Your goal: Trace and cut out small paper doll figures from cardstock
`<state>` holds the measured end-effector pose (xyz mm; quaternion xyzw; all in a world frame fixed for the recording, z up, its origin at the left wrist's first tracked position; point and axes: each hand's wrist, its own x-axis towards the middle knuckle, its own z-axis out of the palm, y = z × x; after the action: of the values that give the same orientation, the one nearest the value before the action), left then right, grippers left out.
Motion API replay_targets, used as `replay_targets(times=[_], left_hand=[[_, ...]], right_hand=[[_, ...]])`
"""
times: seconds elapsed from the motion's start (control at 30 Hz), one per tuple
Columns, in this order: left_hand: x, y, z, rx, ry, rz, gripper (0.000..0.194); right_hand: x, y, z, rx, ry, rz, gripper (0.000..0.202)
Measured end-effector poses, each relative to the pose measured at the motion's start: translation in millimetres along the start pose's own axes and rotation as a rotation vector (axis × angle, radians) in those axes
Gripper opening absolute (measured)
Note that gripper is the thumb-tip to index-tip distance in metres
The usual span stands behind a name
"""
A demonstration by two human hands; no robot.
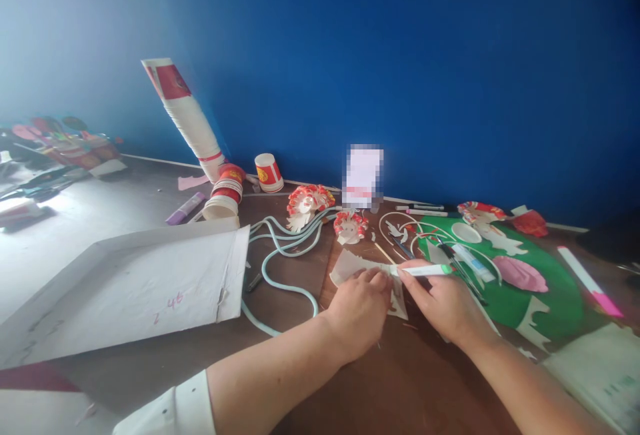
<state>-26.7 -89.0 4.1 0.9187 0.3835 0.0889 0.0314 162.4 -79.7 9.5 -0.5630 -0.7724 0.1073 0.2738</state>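
A curved piece of white paper [346, 265] lies on the brown table in front of me. My left hand [364, 305] presses it down with bent fingers, which cover its middle. In my right hand [440, 298] is a white marker [423, 271] with a green end, which points to the right. The marker's other end is over the paper, close to my left fingers, and its tip is hard to make out. Just beyond the paper sits a small red-and-white paper flower [351, 227]. A bigger cut-paper flower [309, 205] stands behind it to the left.
A white cardboard lid [125, 288] and a looping light-blue cable [287, 287] lie left. Stacked paper cups [193, 125] lean against the blue wall. On the right are a green round sheet [545, 288] with scraps and pens, plus a pink-ended marker [590, 281].
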Motion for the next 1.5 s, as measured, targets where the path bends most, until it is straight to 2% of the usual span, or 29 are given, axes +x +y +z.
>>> replay_targets(times=[0.8,1.2,1.5], left_hand=[[-0.2,1.9,-0.9,-0.002,-0.040,-0.019,0.033],[0.3,2.6,-4.2,-0.010,-0.046,-0.029,0.031],[-0.4,2.8,-4.3,-0.007,-0.039,-0.024,0.031]], right_hand=[[-4.2,4.3,-1.6,-0.053,-0.009,0.062,0.028],[-7.5,9.4,-0.6,-0.064,0.012,0.043,0.028],[-9.3,4.1,-6.8,-0.076,0.006,0.014,0.026]])
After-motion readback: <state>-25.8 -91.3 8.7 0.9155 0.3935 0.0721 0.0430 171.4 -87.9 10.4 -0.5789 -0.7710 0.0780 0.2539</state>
